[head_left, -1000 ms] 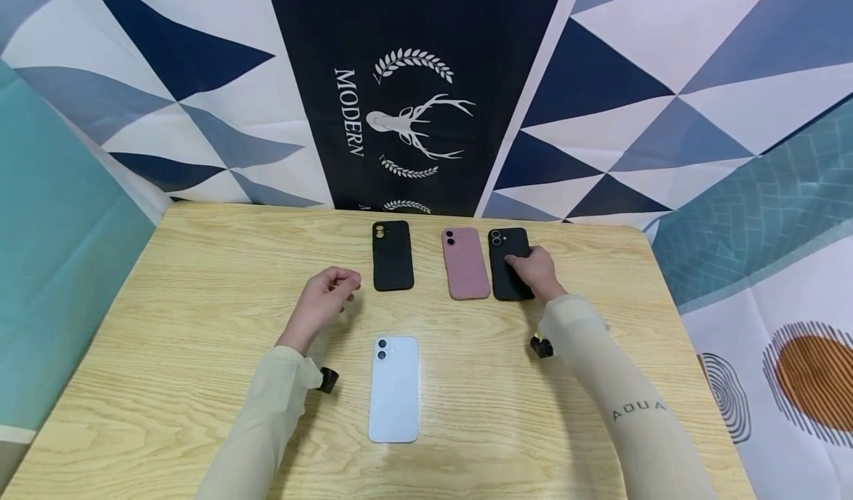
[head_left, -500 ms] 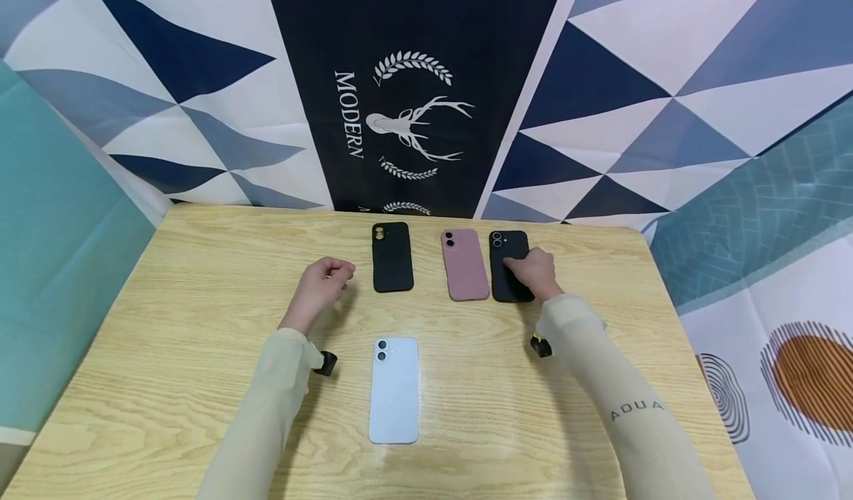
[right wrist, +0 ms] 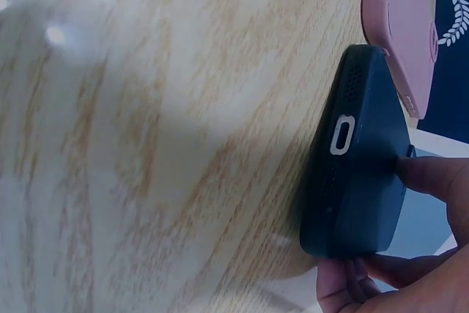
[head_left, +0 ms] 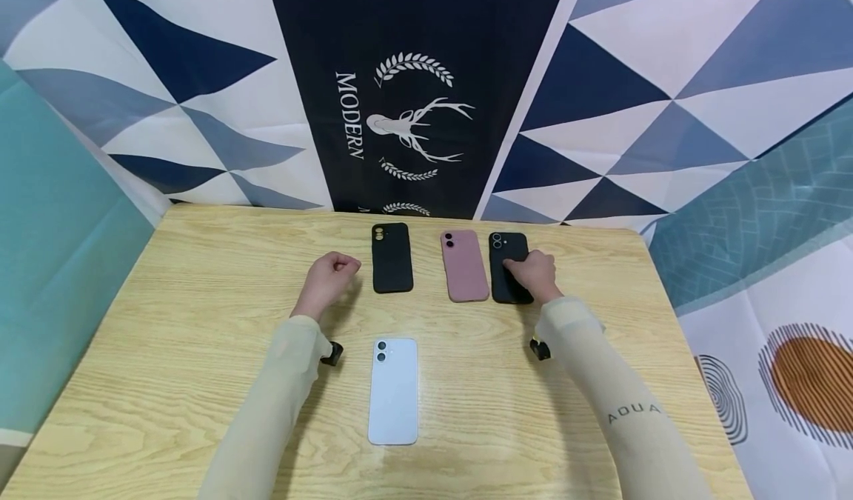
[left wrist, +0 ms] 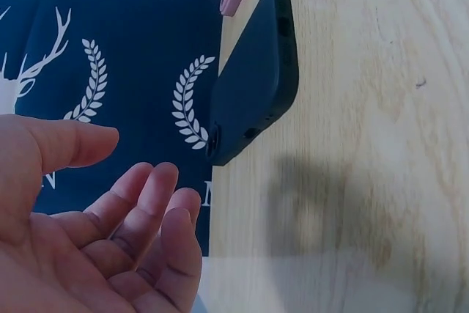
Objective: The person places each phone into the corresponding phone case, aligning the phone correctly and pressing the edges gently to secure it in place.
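Right hand (head_left: 536,272) grips dark case (head_left: 505,281)

Head: it lies far right, long axis near-to-far; left hand (head_left: 328,278) just left of the black case (head_left: 393,267).
Left wrist: fingers loosely bent, empty.
Right wrist: thumb atop, fingers at right edge.

White capitals we read as MODERN (head_left: 349,115), running sideways down the black panel (head_left: 426,89), beside a white stag's head emblem (head_left: 400,125), dark spaced capitals we take for AQUA (head_left: 634,411), across the right sleeve (head_left: 613,381), at the forearm.
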Action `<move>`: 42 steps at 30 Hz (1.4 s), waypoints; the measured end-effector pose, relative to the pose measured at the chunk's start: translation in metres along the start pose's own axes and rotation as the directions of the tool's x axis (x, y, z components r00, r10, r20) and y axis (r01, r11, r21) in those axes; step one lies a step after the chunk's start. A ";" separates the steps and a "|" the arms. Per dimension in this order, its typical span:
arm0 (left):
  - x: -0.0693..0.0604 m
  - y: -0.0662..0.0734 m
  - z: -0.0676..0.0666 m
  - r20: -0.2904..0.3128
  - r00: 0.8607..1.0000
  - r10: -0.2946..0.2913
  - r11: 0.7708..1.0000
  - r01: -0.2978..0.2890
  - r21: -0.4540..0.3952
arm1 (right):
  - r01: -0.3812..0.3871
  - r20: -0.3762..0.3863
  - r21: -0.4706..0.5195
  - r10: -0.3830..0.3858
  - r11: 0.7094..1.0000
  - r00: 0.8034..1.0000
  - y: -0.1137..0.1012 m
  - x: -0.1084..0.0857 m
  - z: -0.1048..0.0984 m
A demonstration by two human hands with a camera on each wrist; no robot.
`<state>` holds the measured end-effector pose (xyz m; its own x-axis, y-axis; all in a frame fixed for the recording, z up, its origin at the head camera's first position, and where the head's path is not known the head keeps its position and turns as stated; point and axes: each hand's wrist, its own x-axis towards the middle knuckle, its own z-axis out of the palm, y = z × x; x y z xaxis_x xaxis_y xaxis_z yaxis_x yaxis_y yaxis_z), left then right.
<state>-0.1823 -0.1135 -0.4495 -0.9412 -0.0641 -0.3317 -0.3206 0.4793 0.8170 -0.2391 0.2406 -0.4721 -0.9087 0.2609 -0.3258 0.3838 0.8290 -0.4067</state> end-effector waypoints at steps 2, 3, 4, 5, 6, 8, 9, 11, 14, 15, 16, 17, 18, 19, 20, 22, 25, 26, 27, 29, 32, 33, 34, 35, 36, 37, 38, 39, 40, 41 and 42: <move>0.002 0.001 0.001 0.004 1.000 -0.003 1.000 0.003 0.005 | 0.009 -0.008 -0.004 -0.009 1.000 1.000 0.002 -0.001 0.000; 0.003 0.001 0.001 0.006 1.000 -0.005 1.000 0.005 0.004 | 0.013 -0.010 -0.002 -0.013 1.000 1.000 0.002 -0.002 0.000; 0.003 0.001 0.001 0.007 1.000 -0.010 1.000 0.009 0.005 | 0.017 -0.013 0.000 -0.017 1.000 1.000 0.003 -0.002 0.000; 0.004 0.001 0.001 0.006 1.000 -0.012 1.000 0.012 0.004 | 0.023 -0.014 0.000 -0.023 1.000 1.000 0.004 -0.003 0.001; 0.005 0.001 0.002 0.008 1.000 -0.016 1.000 0.016 0.007 | 0.026 -0.013 0.004 -0.026 1.000 1.000 0.005 -0.003 0.001; 0.006 0.000 0.003 0.010 1.000 -0.020 1.000 0.020 0.009 | 0.030 -0.015 0.012 -0.029 0.999 0.999 0.006 -0.005 0.001; 0.007 0.000 0.003 0.010 1.000 -0.021 1.000 0.021 0.012 | 0.030 -0.015 0.017 -0.030 0.999 0.999 0.006 -0.005 0.001; 0.008 0.000 0.004 0.006 1.000 -0.018 1.000 0.018 0.017 | 0.033 -0.020 0.023 -0.033 0.999 0.999 0.006 -0.007 -0.001; 0.009 0.000 0.006 0.006 1.000 -0.009 1.000 0.009 0.023 | 0.043 -0.031 0.048 -0.041 0.998 0.999 0.004 -0.012 -0.003; 0.010 0.000 0.006 0.006 1.000 -0.004 1.000 0.004 0.026 | 0.047 -0.035 0.065 -0.045 0.997 0.998 0.003 -0.015 -0.004; 0.010 0.001 0.007 0.007 1.000 -0.003 1.000 0.002 0.028 | 0.051 -0.041 0.080 -0.048 0.995 0.998 0.003 -0.017 -0.004; 0.011 0.001 0.007 0.008 1.000 -0.002 1.000 0.001 0.031 | 0.055 -0.045 0.100 -0.050 0.993 0.998 0.002 -0.020 -0.004; 0.011 0.001 0.008 0.008 1.000 0.002 0.999 -0.002 0.035 | 0.059 -0.048 0.118 -0.054 0.991 0.997 0.002 -0.023 -0.004; 0.012 0.002 0.008 0.007 1.000 0.006 0.999 -0.006 0.041 | 0.066 -0.053 0.138 -0.059 0.988 0.997 0.001 -0.026 -0.003; 0.013 0.002 0.009 0.005 1.000 0.008 0.999 -0.008 0.046 | 0.076 -0.057 0.156 -0.067 0.985 0.996 0.001 -0.030 -0.001; 0.014 0.003 0.010 -0.001 1.000 0.002 0.999 -0.002 0.053 | 0.101 -0.063 0.181 -0.091 0.978 0.994 -0.001 -0.037 0.002; 0.016 0.004 0.011 -0.004 1.000 -0.005 0.998 0.005 0.061 | 0.145 -0.046 0.215 -0.138 0.966 0.989 -0.007 -0.049 0.008; 0.016 0.005 0.012 -0.005 1.000 -0.011 0.998 0.011 0.061 | 0.155 -0.034 0.225 -0.152 0.962 0.988 -0.010 -0.054 0.009; 0.016 0.005 0.012 -0.007 1.000 -0.011 0.998 0.012 0.063 | 0.167 -0.021 0.230 -0.167 0.959 0.986 -0.012 -0.058 0.011; 0.017 0.007 0.014 -0.009 1.000 -0.011 0.998 0.011 0.063 | 0.187 0.008 0.240 -0.194 0.953 0.981 -0.018 -0.067 0.012; 0.017 0.008 0.016 -0.009 1.000 -0.005 0.998 0.006 0.065 | 0.219 0.037 0.235 -0.234 0.947 0.971 -0.025 -0.078 0.014; 0.017 0.009 0.016 -0.009 1.000 -0.004 0.998 0.004 0.065 | 0.233 0.044 0.225 -0.249 0.946 0.968 -0.028 -0.081 0.015; 0.017 0.009 0.017 -0.007 1.000 -0.005 0.998 0.006 0.064 | 0.243 0.051 0.223 -0.261 0.944 0.964 -0.030 -0.084 0.016; 0.017 0.010 0.018 -0.004 1.000 -0.005 0.998 0.005 0.064 | 0.256 0.056 0.220 -0.274 0.941 0.960 -0.032 -0.088 0.018; 0.017 0.010 0.018 -0.002 1.000 -0.004 0.998 0.004 0.066 | 0.262 0.067 0.222 -0.282 0.939 0.957 -0.034 -0.091 0.019; 0.018 0.011 0.019 0.000 1.000 -0.004 0.998 0.004 0.066 | 0.267 0.075 0.223 -0.289 0.938 0.954 -0.036 -0.094 0.021; 0.018 0.011 0.019 0.003 1.000 -0.005 0.998 0.005 0.065 | 0.274 0.082 0.224 -0.299 0.935 0.951 -0.038 -0.097 0.024; 0.019 0.011 0.020 0.006 1.000 -0.009 0.998 0.009 0.065 | 0.279 0.093 0.232 -0.307 0.932 0.947 -0.040 -0.100 0.026; 0.019 0.011 0.020 0.009 1.000 -0.012 0.998 0.011 0.065 | 0.284 0.103 0.247 -0.316 0.927 0.943 -0.041 -0.103 0.029; 0.020 0.011 0.020 0.012 1.000 -0.016 0.998 0.015 0.064 | 0.287 0.112 0.255 -0.323 0.923 0.940 -0.043 -0.107 0.032; 0.020 0.012 0.021 0.013 1.000 -0.021 0.998 0.020 0.063 | 0.289 0.118 0.259 -0.327 0.922 0.938 -0.045 -0.110 0.035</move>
<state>-0.2027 -0.0910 -0.4565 -0.9328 -0.0628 -0.3548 -0.3320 0.5323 0.7788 -0.1510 0.1575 -0.4476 -0.9582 -0.0849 -0.2733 0.1336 0.7116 -0.6898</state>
